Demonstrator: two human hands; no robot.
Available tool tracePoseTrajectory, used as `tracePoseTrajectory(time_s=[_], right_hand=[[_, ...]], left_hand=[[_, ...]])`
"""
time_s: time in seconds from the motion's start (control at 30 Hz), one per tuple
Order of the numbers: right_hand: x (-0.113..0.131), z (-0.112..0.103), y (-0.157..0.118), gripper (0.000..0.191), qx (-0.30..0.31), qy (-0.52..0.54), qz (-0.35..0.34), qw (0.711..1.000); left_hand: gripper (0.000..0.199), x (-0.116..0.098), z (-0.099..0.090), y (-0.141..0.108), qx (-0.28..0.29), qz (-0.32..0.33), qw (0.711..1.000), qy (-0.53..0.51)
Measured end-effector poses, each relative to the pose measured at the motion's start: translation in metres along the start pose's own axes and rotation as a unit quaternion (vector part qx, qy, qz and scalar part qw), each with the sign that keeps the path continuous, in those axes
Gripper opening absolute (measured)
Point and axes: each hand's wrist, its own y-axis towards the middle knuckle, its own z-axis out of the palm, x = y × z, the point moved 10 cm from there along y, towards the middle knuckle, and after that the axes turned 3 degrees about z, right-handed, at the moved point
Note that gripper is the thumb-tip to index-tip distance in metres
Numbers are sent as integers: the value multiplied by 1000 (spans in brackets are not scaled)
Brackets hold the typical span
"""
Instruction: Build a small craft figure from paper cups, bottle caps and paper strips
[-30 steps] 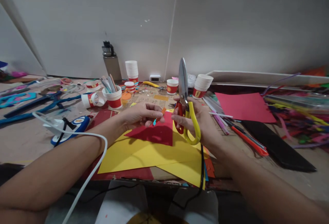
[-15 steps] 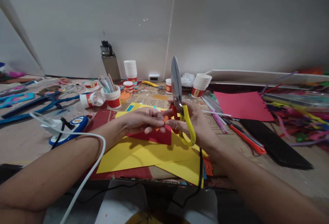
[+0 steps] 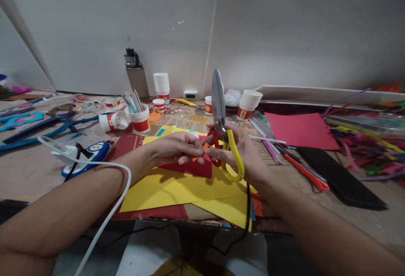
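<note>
Both hands are nearly together over the work surface, fingertips around the same small orange paper piece (image 3: 205,146). The left hand (image 3: 179,148) pinches it between thumb and fingers, the other fingers loosely curled. The right hand (image 3: 236,147) meets it with the thumb and is partly closed around the scissors (image 3: 218,98), whose blades are together and point to twelve o'clock, the red and yellow handles below.

Taking the orange piece as the clock's centre, yellow sheets (image 3: 155,193) spread from six to eight o'clock, with a red sheet (image 3: 190,169) on top beneath the hands. A cup of sticks (image 3: 139,122) stands at ten, a tall cup stack (image 3: 161,84) at eleven, and another cup stack (image 3: 248,106) between one and two. A pinkish-red sheet (image 3: 300,130) lies near three; a red cutter (image 3: 306,173) and a flat black object (image 3: 343,179) lie between three and four. A blue-and-white device (image 3: 98,151) is at nine. A pale wall (image 3: 177,35) rises at twelve.
</note>
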Motion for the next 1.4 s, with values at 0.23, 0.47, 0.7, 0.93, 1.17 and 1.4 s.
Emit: tracePoseTrajectory(time_s=[0.23, 0.47, 0.7, 0.93, 1.17, 1.4], right_hand=[[0, -1, 1, 50, -9, 6, 0, 1000], [3, 1, -1, 51, -18, -4, 4, 1000], [10, -20, -3, 53, -92, -83, -17, 992], [-1, -17, -1, 53, -80, -158, -37, 984], [-1, -10, -2, 52, -60, -204, -43, 976], [-3, -14, -2, 53, -71, -232, -34, 970]], left_hand=[[17, 3, -2, 0, -5, -7, 1000, -7], [16, -2, -3, -1, -21, 5, 1000, 16], [17, -25, -25, -5, -151, 38, 974, 166], [17, -28, -21, -9, -168, 52, 957, 232], [11, -30, -13, -8, -146, 47, 956, 252], [10, -34, -16, -10, -183, 38, 943, 274]])
